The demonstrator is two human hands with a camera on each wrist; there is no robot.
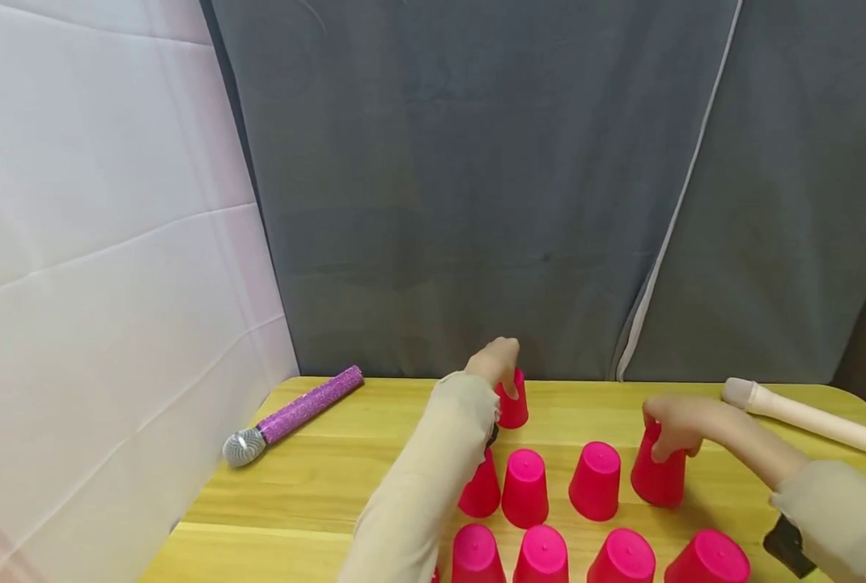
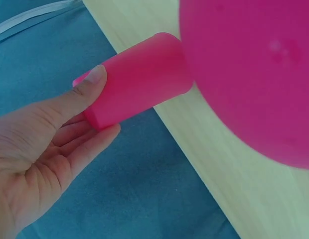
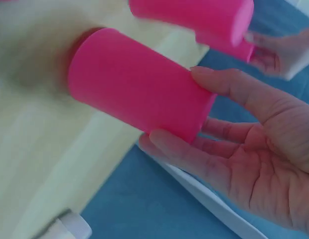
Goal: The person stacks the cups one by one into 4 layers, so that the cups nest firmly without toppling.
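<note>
Several pink cups stand upside down on a yellow wooden table (image 1: 316, 486). My left hand (image 1: 504, 366) reaches to the far edge and grips the top of the farthest pink cup (image 1: 515, 409); the left wrist view shows thumb and fingers of this hand (image 2: 102, 102) round that cup's (image 2: 144, 79) base. My right hand (image 1: 669, 437) grips the rightmost cup (image 1: 657, 478) of the middle row. In the right wrist view that hand (image 3: 187, 107) pinches the cup (image 3: 134, 84) between thumb and fingers. Both cups touch the table.
Other upturned cups fill a middle row (image 1: 524, 488) and a front row (image 1: 542, 555). A purple glitter microphone (image 1: 295, 414) lies at the back left and a cream recorder (image 1: 804, 419) at the back right. Grey cloth hangs behind the table, white cloth on the left.
</note>
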